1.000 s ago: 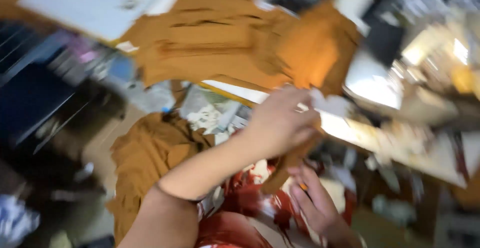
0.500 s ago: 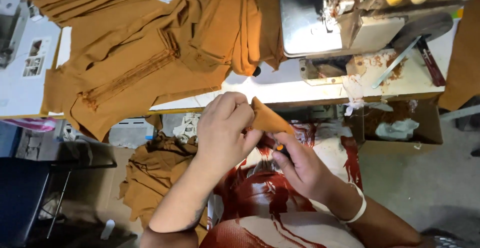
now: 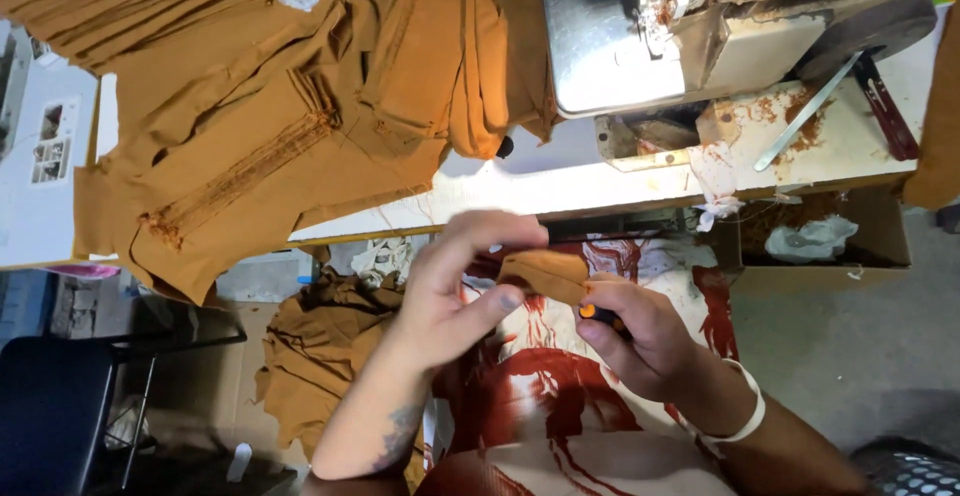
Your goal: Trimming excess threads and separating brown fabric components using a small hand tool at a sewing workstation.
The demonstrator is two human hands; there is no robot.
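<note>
Item: small folded piece of mustard-brown cloth (image 3: 545, 274), held in the air above the person's lap, just below the front edge of the worktop (image 3: 560, 191).

Left hand (image 3: 450, 291): raised beside the cloth piece, thumb and fingers curled loosely; fingertips meet its left edge. The grip reads as a light pinch on the cloth, though motion blur makes the exact contact hard to tell.

Right hand (image 3: 635, 331): clenched around a small tool with an orange and black handle (image 3: 592, 312) (a thread snip or seam ripper, too hidden to tell which), with the thumb also pressing on the right end of the cloth piece. A pale band sits on that wrist.

Surroundings: sewing machine (image 3: 620, 36) at the back of the worktop; a large spread of the same brown fabric (image 3: 240, 146) draped over the worktop's left part and hanging off the edge; a second heap of brown fabric (image 3: 320, 341) on the floor to the left; a dark chair (image 3: 60, 396) further left; a cardboard box (image 3: 820, 241) under the worktop on the right.

Step in hand, as judged: trimming or picking at the small piece with the tool. Next move calls for a firm left pinch to keep the edge taut and a careful tool tip, fingers being close.
</note>
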